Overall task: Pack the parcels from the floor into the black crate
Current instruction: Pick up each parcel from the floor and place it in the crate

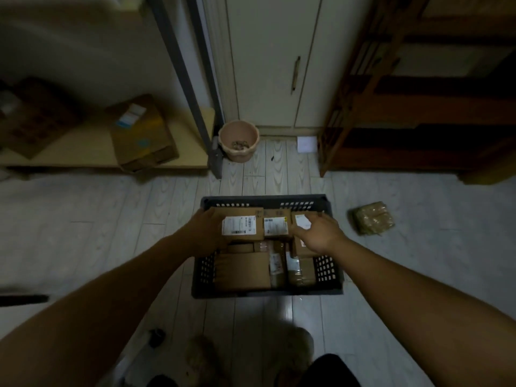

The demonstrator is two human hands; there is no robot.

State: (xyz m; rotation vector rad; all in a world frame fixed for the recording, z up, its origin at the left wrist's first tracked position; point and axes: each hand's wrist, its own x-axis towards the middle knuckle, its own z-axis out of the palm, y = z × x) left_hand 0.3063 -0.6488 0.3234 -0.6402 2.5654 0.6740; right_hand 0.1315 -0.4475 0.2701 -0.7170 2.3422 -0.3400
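On the low shelf (pixel 83 152) at ten o'clock a cardboard box (pixel 142 132) with a white label lies flat, its near corner overhanging the edge. Right of it, at twelve o'clock, a pink bucket (pixel 239 141) stands on the floor with a few small bits at its bottom.

At the centre sits the black crate (pixel 265 201), nearly full of brown parcels. The left hand (pixel 208 229) grips the left side of a labelled parcel (pixel 243 224) lying on top at the crate's eleven o'clock, fingers wrapped around its edge. A smaller labelled parcel (pixel 276 225) sits just beside it. The right hand (pixel 318 233) rests on a third parcel (pixel 300 220) at the crate's one o'clock, fingers loosely spread and curved over it. Nearer, a plain flat parcel (pixel 242 270) and two taped ones fill the front.

At three o'clock, well apart from the crate, a taped parcel (pixel 373 218) lies on the floor (pixel 111 219).
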